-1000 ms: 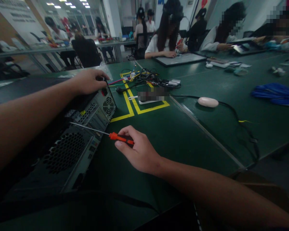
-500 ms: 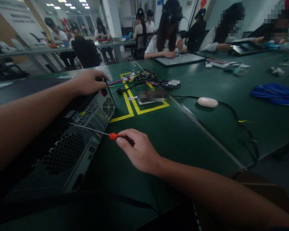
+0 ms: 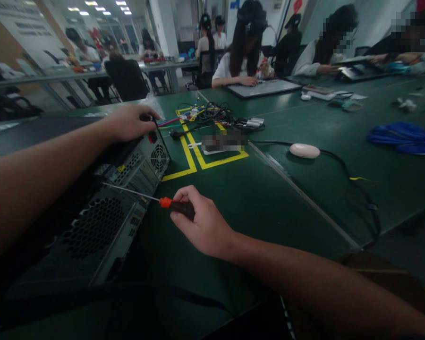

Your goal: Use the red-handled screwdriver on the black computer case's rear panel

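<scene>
A black computer case lies on the green table at the left, its vented metal back panel facing right. My left hand is closed over the far upper corner of the case, gripping its edge; some fingertips are hidden behind it. In my right hand is a screwdriver with a black and orange handle, held between thumb and fingers. Its long thin shaft points left, and the tip meets the back panel near the upper edge, above the round honeycomb vent. Whether the tip sits in a screw is too dark to tell.
Behind the case lie tangled cables and yellow tape markings. A pale oval case rests beside a black cord. Blue cloth lies at the right. Across the table a person works at a flat panel.
The fingers of my right hand have shifted and loosened on the screwdriver handle, showing more of it. The tip and my left hand stay in place.
</scene>
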`<state>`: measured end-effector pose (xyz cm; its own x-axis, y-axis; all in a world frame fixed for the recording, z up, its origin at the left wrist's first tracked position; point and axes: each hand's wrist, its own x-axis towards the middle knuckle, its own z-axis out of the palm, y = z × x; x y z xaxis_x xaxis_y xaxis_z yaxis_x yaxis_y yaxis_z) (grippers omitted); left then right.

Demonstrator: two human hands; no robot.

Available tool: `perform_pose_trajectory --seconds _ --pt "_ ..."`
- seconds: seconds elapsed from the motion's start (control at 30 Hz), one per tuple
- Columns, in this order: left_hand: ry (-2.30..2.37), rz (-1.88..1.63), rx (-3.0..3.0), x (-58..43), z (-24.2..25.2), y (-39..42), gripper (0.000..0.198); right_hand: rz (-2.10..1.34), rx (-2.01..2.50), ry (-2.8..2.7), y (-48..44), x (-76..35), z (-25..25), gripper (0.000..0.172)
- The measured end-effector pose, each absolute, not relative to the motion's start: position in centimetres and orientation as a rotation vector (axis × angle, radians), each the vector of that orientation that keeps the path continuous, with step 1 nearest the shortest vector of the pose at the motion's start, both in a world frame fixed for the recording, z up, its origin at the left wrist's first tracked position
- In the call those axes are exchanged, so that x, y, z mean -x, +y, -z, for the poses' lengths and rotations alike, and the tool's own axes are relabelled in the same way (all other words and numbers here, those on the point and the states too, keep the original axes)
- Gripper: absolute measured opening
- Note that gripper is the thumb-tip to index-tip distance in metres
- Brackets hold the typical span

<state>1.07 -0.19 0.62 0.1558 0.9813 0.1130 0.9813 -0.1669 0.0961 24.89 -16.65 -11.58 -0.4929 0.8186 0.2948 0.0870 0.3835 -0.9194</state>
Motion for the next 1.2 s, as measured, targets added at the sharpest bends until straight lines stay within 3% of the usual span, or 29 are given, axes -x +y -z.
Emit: perform_pose_trajectory --seconds 1.2 --pt "2.017 -0.257 -2.431 -0.6 -0.21 0.22 0.067 -1.201 0.785 -1.843 -16.59 -24.97 11.57 0.016"
